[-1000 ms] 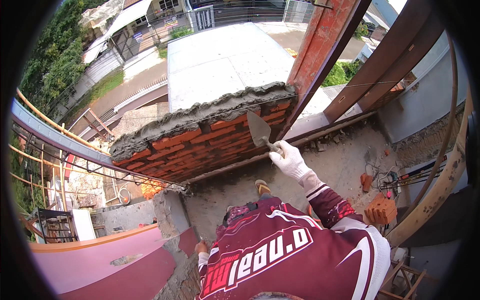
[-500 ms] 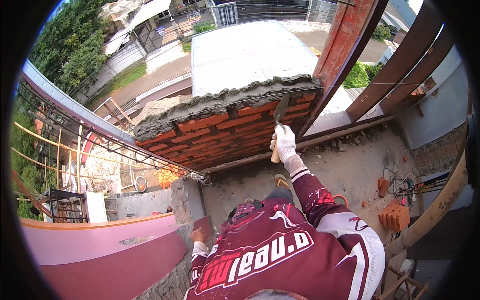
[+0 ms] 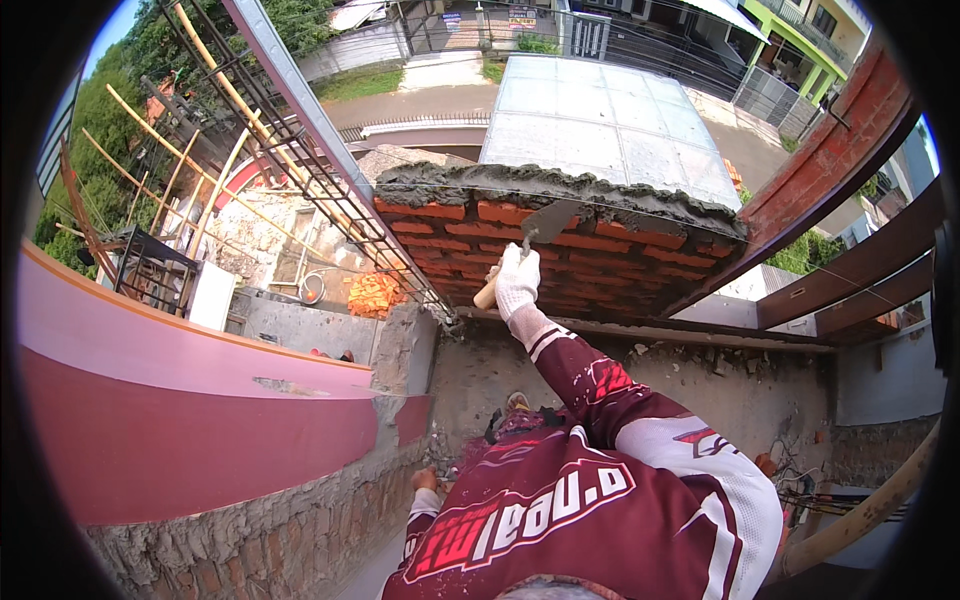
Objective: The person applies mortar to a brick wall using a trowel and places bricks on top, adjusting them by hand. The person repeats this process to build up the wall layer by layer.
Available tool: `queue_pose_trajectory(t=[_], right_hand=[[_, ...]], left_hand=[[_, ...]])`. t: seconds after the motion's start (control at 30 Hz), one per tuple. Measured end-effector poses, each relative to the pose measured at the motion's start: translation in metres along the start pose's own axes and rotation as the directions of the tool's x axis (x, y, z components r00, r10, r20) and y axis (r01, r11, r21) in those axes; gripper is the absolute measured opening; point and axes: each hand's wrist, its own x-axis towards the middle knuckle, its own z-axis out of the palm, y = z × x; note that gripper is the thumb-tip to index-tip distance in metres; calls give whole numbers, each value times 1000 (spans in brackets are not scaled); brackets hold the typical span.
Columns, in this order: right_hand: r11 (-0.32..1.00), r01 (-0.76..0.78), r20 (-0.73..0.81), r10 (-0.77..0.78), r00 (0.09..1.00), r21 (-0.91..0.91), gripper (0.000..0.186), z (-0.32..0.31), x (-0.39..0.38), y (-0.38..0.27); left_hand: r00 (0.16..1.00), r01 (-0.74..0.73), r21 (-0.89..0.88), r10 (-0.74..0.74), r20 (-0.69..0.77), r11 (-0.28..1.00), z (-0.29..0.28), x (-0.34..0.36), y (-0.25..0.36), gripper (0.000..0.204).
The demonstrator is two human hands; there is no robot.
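My right hand (image 3: 517, 278), in a white glove, is closed round the wooden handle of a trowel (image 3: 549, 222). The trowel's metal blade lies against the upper front of a red brick wall (image 3: 560, 255), just below its top. Rough grey mortar (image 3: 600, 188) covers the wall's top, and a thin string line runs along it. Down by my left side, my bare left hand (image 3: 425, 479) has its fingers curled, with nothing visible in them.
A steel rebar frame (image 3: 330, 185) rises at the wall's left end, a red-brown post (image 3: 840, 150) at its right. A pink wall (image 3: 200, 400) with a broken brick edge stands to my left. Orange bricks (image 3: 375, 294) lie below, and a pale roof (image 3: 610, 115) spreads beyond the brick wall.
My right hand and the trowel have moved left along the wall, from near its right end toward the middle. My view has swung right. My left hand stays low at my side.
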Motion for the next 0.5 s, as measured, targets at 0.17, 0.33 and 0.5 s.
queue_pose_trajectory(t=[0.17,0.33,0.5], right_hand=[[983,-170,243,181,953,-64,21,67,-40,29],[871,35,198,72,978,-491,42,121,-42,46],[677,255,370,28,929,-690,47,161,-53,60]], left_hand=[[991,127,-211,-134,-21,969,40,-31,-20,31],[996,82,-60,-85,-41,995,101,-53,-25,33],[952,293,-324,-305,17,899,129,-90,3,32]])
